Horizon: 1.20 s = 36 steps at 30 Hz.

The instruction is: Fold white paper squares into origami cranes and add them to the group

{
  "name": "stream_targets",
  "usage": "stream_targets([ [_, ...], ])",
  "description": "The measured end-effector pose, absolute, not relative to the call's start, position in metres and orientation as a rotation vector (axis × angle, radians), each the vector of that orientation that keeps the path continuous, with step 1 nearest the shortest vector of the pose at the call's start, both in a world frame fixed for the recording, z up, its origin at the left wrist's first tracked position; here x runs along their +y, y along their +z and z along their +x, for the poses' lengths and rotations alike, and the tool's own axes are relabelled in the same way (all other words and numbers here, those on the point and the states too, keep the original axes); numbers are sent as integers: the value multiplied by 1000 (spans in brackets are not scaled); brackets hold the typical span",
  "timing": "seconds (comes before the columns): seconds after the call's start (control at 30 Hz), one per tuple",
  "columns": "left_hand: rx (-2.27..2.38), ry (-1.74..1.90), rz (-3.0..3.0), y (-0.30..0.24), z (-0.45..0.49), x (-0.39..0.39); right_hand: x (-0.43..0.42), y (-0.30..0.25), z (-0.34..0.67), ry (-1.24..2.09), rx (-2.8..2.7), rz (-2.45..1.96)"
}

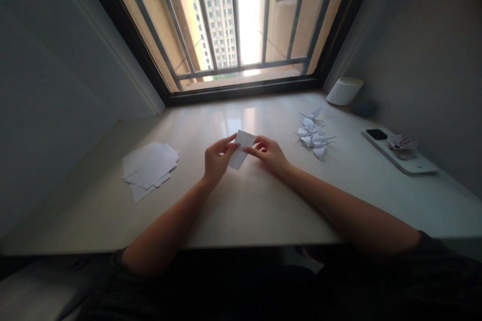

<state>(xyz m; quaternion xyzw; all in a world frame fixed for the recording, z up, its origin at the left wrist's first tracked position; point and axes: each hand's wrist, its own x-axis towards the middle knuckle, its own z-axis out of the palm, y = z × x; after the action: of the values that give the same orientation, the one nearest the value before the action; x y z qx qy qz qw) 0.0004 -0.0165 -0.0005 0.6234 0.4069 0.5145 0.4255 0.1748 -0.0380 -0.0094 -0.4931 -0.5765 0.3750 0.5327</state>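
Between my two hands, above the middle of the pale surface, is a small folded piece of white paper [238,159]. My left hand [220,156] pinches its left edge between thumb and fingers. On the other side, my right hand [270,153] grips the right edge, thumb in front and fingers curled behind. To the left lies a loose stack of white paper sheets [150,165]. Several folded white paper cranes [313,135] sit in a cluster to the right of my right hand.
A white phone [412,164] with a round ornament on its back lies at the right. Near the window's right corner stands a white cylindrical object [344,91], with a small dark item beside it. A barred window [241,93] closes off the back of the pale countertop [256,215].
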Motion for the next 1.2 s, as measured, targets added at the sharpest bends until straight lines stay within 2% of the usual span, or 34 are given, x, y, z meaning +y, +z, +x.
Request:
stream_targets([
  [0.83, 1080, 1385, 1450, 6, 6, -21, -40, -6, 168, 1111, -1298, -1083],
  [1.2, 996, 1317, 1442, 1, 4, -17, -36, -16, 176, 938, -1468, -1149],
])
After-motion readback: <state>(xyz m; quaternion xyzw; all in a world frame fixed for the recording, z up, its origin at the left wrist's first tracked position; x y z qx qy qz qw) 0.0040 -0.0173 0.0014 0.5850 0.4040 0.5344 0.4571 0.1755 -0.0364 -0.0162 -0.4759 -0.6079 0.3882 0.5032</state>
